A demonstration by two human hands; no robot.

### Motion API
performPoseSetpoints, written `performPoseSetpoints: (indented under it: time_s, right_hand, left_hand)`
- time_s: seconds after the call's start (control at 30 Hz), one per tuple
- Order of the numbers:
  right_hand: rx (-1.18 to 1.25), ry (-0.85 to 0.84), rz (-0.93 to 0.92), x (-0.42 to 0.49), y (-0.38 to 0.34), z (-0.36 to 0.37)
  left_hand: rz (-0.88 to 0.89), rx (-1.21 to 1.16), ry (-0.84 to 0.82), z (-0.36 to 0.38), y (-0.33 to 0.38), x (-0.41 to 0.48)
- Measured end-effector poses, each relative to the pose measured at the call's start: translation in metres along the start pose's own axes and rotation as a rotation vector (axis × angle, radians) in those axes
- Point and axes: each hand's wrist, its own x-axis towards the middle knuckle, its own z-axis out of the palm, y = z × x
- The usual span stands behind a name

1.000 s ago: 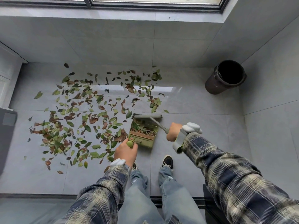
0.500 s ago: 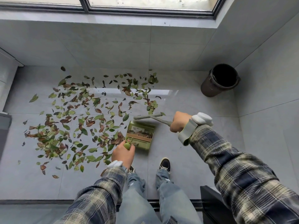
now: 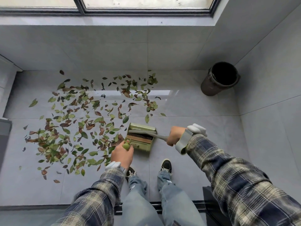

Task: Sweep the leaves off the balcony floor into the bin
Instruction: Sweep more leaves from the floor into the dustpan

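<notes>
Green dustpan (image 3: 144, 146) under the brush (image 3: 141, 132)
Fingers curled: left hand (image 3: 122, 155) round dustpan handle, right hand (image 3: 175, 135) round brush; leaves (image 3: 53, 139) beside, bin (image 3: 219, 79) well apart.

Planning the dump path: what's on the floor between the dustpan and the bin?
Head view: bare grey floor tile between the dustpan and the bin. The leaves lie left of that stretch, with one stray close to its dustpan end.
</notes>
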Motion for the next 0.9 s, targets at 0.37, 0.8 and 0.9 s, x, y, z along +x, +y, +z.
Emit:
performPoseSetpoints:
  time_s: [0.37, 0.8, 0.9]
  right_hand:
    - [0.161, 0.083, -0.066, -0.020, 0.061, -0.048]
    - [0.390, 0.143, 0.019, 0.055, 0.069, -0.031]
    - [0.395, 0.179, 0.020, 0.055, 0.063, -0.040]
  left_hand:
    - [-0.010, -0.006, 0.037, 0.010, 0.028, -0.013]
    - [-0.065, -0.026, 0.078, 0.026, 0.064, 0.003]
    - [-0.065, -0.024, 0.076, 0.025, 0.069, 0.014]
